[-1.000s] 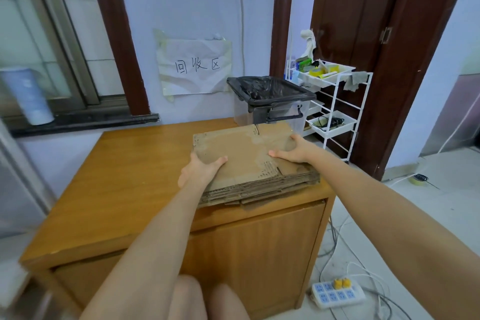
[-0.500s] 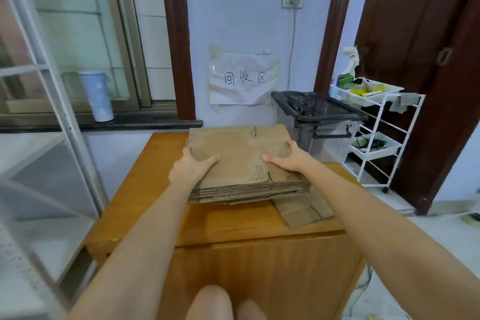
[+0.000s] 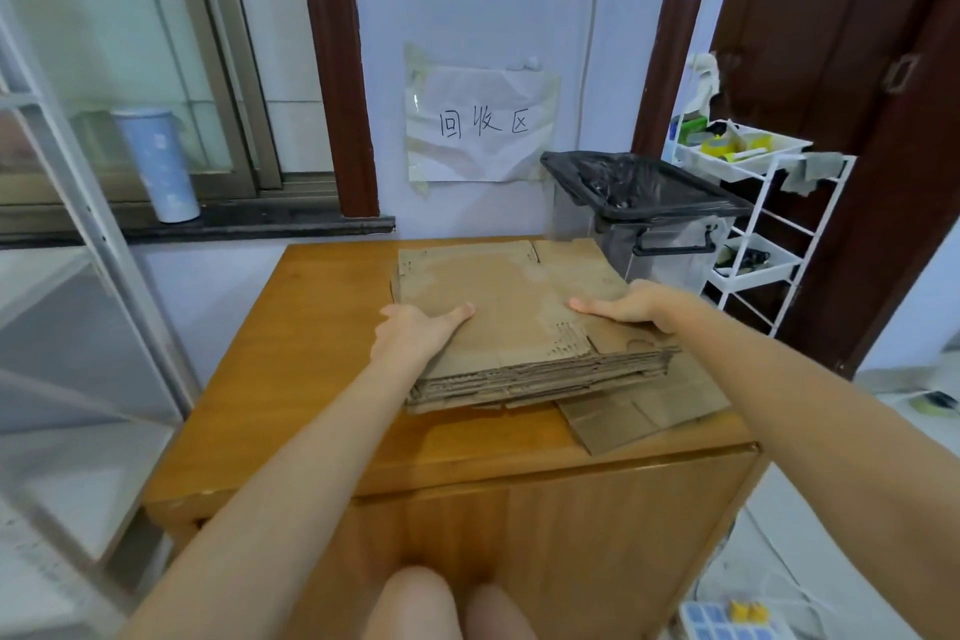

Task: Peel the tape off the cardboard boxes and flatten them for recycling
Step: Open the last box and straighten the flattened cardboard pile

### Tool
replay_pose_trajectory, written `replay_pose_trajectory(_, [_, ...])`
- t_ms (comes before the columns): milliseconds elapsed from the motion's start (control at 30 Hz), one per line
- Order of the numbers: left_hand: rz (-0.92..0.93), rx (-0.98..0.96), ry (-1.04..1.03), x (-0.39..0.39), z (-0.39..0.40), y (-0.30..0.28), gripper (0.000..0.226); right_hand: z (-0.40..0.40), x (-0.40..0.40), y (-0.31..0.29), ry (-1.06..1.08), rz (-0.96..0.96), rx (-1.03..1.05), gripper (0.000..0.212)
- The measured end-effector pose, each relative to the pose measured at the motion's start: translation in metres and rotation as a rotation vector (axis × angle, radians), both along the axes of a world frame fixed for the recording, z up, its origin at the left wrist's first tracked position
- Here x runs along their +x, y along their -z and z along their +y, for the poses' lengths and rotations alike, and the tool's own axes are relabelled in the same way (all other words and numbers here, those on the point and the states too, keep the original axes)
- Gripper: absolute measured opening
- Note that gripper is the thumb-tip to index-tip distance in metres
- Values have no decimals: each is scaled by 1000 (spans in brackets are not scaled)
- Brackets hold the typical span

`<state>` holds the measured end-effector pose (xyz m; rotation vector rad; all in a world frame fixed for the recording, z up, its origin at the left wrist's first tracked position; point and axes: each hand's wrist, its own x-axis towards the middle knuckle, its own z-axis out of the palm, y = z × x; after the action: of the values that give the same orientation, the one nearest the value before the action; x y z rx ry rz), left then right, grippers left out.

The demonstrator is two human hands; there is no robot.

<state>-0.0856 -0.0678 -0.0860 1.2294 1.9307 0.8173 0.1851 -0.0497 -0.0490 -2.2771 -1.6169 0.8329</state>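
Flattened cardboard boxes [image 3: 511, 322], stacked in one pile on the wooden cabinet [image 3: 311, 343], lying between the person's two hands. The left hand [image 3: 415, 330] grips the pile's left edge, thumb laid flat on the top sheet and the fingers hidden down the side. The right hand [image 3: 631, 304] grips the right edge in the same way, thumb pointing inward across the top sheet. Below the right hand, a single loose cardboard sheet [image 3: 639, 413] juts out from under the pile toward the cabinet's front corner. Beyond the right hand stands a bin lined with a black bag [image 3: 644, 187]. Beyond both hands, a paper sign [image 3: 480, 125] hangs on the wall.
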Motion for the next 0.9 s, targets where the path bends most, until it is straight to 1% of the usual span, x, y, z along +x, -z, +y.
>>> replay_pose_trajectory(33, [-25,-13,14,6,-4,2,137,-4,7,-3,-6,-5,-18,128])
replay_pose_trajectory(67, [-52,-21,31,11,-7,4,135,-9,13,-5,-12,-9,-31,134])
replay_pose_trajectory(100, [-92,-19,49,15,-10,7,124,-11,21,-6,-13,4,-45,142])
replay_pose_trajectory(133, [-138,-7,58,20,-14,9,107,-11,30,-5,-11,25,-55,151])
replay_pose_trajectory(167, [-193,4,52,27,-18,11,94,-12,38,-3,-3,40,-63,156])
replay_pose_trajectory(200, [-241,18,45,33,-20,14,90,-13,45,-1,3,58,-68,156])
replay_pose_trajectory(233, [-280,23,38,40,-23,15,91,-16,51,0,3,75,-73,151])
replay_pose_trajectory(267, [-325,37,28,47,-25,16,94,-22,54,-2,0,77,-77,140])
replay_pose_trajectory(333, [-398,47,-5,57,-30,18,107,-32,60,0,6,81,-74,118])
replay_pose_trajectory(367, [-418,43,-17,60,-32,20,115,-35,64,2,9,75,-65,111])
replay_pose_trajectory(433, [-435,45,-37,61,-34,24,115,-40,70,8,-1,57,-33,108])
replay_pose_trajectory(500, [-426,33,-29,63,-35,29,114,-43,74,16,-18,97,13,104])
replay_pose_trajectory(567, [-430,34,-28,64,-37,31,122,-46,74,25,-26,154,43,97])
replay_pose_trajectory(633, [-412,45,-26,63,-35,31,130,-47,72,33,-7,195,62,103])
replay_pose_trajectory(667, [-406,42,-21,61,-32,32,126,-46,72,36,1,215,70,106])
replay_pose_trajectory(733, [-399,36,-4,57,-31,31,104,-45,68,38,14,257,74,100])
replay_pose_trajectory(800, [-389,27,14,51,-29,31,99,-42,64,40,40,291,77,88])
replay_pose_trajectory(833, [-383,24,19,48,-28,31,97,-41,63,42,55,304,84,86])
replay_pose_trajectory(900, [-386,17,26,41,-26,28,88,-36,60,46,65,323,95,91])
